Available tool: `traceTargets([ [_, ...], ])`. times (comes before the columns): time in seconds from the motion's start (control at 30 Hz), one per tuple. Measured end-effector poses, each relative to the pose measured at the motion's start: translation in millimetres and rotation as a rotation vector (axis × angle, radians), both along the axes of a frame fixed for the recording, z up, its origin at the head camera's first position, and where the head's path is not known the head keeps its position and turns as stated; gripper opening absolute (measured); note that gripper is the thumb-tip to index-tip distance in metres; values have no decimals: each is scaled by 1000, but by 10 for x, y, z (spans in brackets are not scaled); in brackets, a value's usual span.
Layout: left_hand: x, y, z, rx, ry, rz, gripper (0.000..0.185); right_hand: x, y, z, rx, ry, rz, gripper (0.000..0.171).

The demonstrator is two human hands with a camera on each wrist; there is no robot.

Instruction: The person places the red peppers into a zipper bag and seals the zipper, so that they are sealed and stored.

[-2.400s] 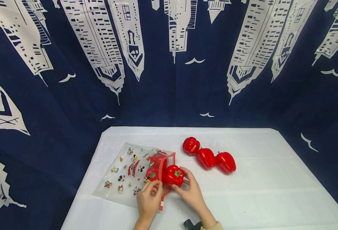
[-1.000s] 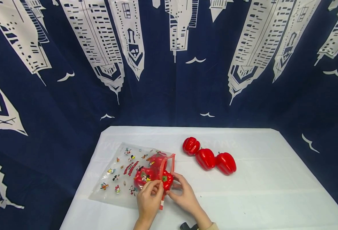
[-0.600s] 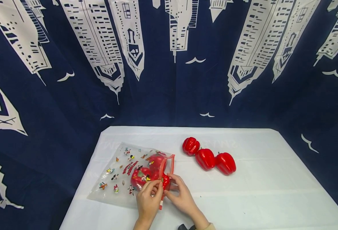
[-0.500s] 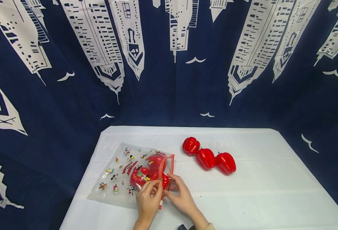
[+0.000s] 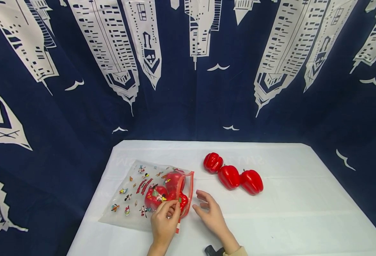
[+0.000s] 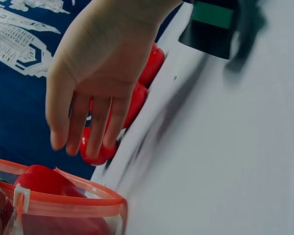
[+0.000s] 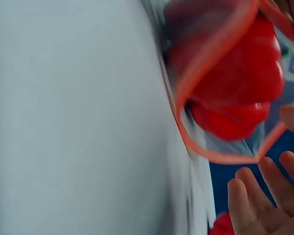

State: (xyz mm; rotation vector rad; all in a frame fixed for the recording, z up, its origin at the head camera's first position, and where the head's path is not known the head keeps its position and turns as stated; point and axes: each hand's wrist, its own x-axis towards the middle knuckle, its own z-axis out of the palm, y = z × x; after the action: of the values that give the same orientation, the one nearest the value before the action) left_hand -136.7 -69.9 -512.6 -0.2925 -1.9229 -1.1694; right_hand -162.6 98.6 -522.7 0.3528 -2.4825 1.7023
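A clear zip bag (image 5: pixel 137 199) printed with cartoon figures lies at the left of the white table, its red-rimmed mouth (image 5: pixel 191 188) facing right. Red peppers (image 5: pixel 162 193) sit inside it, also visible through the mouth as red peppers (image 7: pixel 235 88) in the right wrist view. My left hand (image 5: pixel 172 210) pinches the near part of the bag's red rim (image 6: pixel 63 200). My right hand (image 5: pixel 204 204) hovers just right of the mouth with fingers spread and nothing in it; the left wrist view shows this right hand (image 6: pixel 88 98) with straight fingers.
Three loose red peppers (image 5: pixel 213 162), (image 5: pixel 229 176), (image 5: pixel 252 181) lie in a row right of the bag. The white tablecloth (image 5: pixel 287 213) stretches to the right. A navy curtain (image 5: pixel 188 106) with white skyscrapers hangs behind. A black strap (image 5: pixel 213 250) shows at my right wrist.
The pepper my right hand held at the bag's mouth has gone fully inside. That hand has let go and drawn back to the right. The left hand keeps its pinch on the rim.
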Motion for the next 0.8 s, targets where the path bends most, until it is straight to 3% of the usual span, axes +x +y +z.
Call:
traceTargets([
  [0.27,-2,-2,7,3,31,-1,10,-155,246,49,11,32,-185,44],
  [0.8,7,9,29,-4,-2,32,11,-420,589,146,46,129,-418,52],
])
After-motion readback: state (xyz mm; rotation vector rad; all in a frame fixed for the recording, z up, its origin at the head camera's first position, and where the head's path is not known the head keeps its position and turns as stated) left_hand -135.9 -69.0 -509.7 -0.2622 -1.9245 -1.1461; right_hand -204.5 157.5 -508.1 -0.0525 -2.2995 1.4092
